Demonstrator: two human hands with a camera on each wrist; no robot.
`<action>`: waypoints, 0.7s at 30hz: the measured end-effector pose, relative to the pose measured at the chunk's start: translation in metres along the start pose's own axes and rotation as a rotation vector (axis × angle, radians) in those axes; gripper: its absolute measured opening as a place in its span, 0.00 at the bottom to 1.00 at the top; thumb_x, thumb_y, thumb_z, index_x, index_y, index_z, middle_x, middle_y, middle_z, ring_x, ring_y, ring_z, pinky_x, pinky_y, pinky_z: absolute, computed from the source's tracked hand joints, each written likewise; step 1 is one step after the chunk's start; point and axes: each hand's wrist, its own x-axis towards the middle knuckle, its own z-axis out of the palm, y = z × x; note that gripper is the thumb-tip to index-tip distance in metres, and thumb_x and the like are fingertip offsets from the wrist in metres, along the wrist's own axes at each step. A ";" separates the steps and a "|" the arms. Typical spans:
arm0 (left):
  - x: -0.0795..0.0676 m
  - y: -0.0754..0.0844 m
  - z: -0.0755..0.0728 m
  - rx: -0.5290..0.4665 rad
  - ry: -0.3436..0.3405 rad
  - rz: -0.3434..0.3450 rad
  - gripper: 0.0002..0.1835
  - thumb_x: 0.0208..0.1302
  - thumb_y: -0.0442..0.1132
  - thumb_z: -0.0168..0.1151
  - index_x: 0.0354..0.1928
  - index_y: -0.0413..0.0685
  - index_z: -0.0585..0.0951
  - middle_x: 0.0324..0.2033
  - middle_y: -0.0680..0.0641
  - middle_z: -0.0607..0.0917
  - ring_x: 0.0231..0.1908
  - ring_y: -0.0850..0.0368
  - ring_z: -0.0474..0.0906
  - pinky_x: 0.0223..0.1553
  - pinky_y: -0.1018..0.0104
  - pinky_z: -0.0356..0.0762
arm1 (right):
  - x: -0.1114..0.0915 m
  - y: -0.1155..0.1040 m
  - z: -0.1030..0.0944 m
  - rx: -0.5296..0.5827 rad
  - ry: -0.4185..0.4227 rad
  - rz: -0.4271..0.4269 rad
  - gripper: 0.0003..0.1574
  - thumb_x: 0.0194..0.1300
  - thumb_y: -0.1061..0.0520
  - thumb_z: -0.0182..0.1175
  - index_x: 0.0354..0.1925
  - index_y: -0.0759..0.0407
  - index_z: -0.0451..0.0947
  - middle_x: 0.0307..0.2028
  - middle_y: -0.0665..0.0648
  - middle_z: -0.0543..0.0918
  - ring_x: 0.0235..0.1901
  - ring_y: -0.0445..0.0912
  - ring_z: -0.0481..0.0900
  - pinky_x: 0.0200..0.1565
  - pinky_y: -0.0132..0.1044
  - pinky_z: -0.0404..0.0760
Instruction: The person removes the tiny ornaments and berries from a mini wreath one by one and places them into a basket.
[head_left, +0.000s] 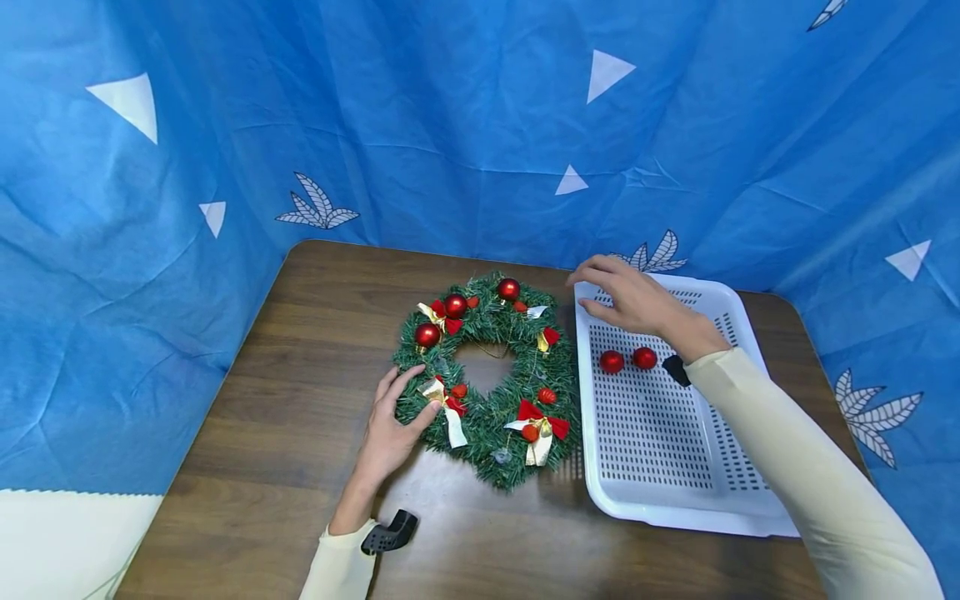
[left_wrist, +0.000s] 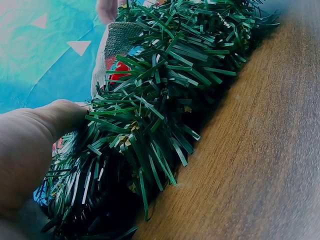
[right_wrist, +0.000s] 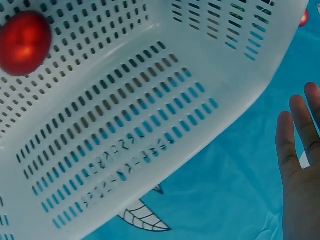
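Note:
A green Christmas wreath [head_left: 495, 458] lies flat on the wooden table, dressed with shiny red balls [head_left: 454, 306], red-and-gold bows [head_left: 531, 429] and small red berry-like pieces. My left hand [head_left: 390, 429] rests on its left side, thumb and fingers spread apart over the greenery. In the left wrist view the thumb [left_wrist: 62, 117] touches the wreath's needles [left_wrist: 160, 100]. Over the far left corner of the white plastic basket [head_left: 592, 467] hovers my right hand [head_left: 633, 296], holding nothing, its fingers pointing left. Two red balls [head_left: 612, 362] [head_left: 644, 358] lie in the basket.
The basket stands just right of the wreath on the brown table [head_left: 300, 350]. A blue patterned curtain [head_left: 465, 125] hangs behind and at both sides of the table. A black strap mount [head_left: 388, 533] sits on the left wrist.

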 end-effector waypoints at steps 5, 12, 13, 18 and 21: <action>0.000 0.000 0.000 0.003 0.003 0.000 0.32 0.63 0.48 0.70 0.69 0.66 0.72 0.78 0.41 0.52 0.74 0.31 0.51 0.66 0.23 0.51 | 0.007 -0.005 -0.001 -0.015 -0.037 0.007 0.19 0.68 0.57 0.63 0.57 0.56 0.79 0.55 0.60 0.79 0.59 0.57 0.73 0.61 0.58 0.71; 0.000 0.001 0.000 0.000 0.000 -0.002 0.32 0.63 0.48 0.70 0.69 0.66 0.72 0.78 0.41 0.52 0.75 0.32 0.51 0.66 0.23 0.51 | 0.015 -0.011 -0.001 -0.009 -0.061 -0.024 0.19 0.68 0.57 0.64 0.56 0.55 0.80 0.54 0.58 0.79 0.56 0.55 0.75 0.59 0.56 0.75; 0.000 0.001 0.000 0.001 -0.001 0.000 0.32 0.63 0.48 0.70 0.69 0.66 0.72 0.78 0.41 0.52 0.75 0.32 0.51 0.66 0.23 0.51 | 0.016 -0.011 -0.001 -0.012 -0.059 -0.033 0.18 0.68 0.57 0.65 0.56 0.55 0.80 0.54 0.58 0.79 0.56 0.55 0.75 0.58 0.55 0.75; 0.000 0.001 0.000 -0.001 -0.002 0.002 0.32 0.64 0.48 0.70 0.69 0.65 0.72 0.78 0.41 0.52 0.75 0.32 0.50 0.65 0.22 0.51 | 0.023 -0.014 -0.001 -0.012 -0.057 -0.062 0.18 0.67 0.57 0.66 0.55 0.56 0.80 0.53 0.58 0.79 0.55 0.54 0.76 0.56 0.54 0.77; 0.000 0.001 -0.001 -0.002 -0.001 0.003 0.32 0.64 0.48 0.70 0.69 0.65 0.72 0.78 0.41 0.52 0.75 0.32 0.50 0.66 0.22 0.51 | 0.026 -0.016 -0.001 -0.010 -0.069 -0.061 0.19 0.67 0.58 0.65 0.55 0.56 0.80 0.54 0.59 0.79 0.55 0.55 0.76 0.57 0.54 0.76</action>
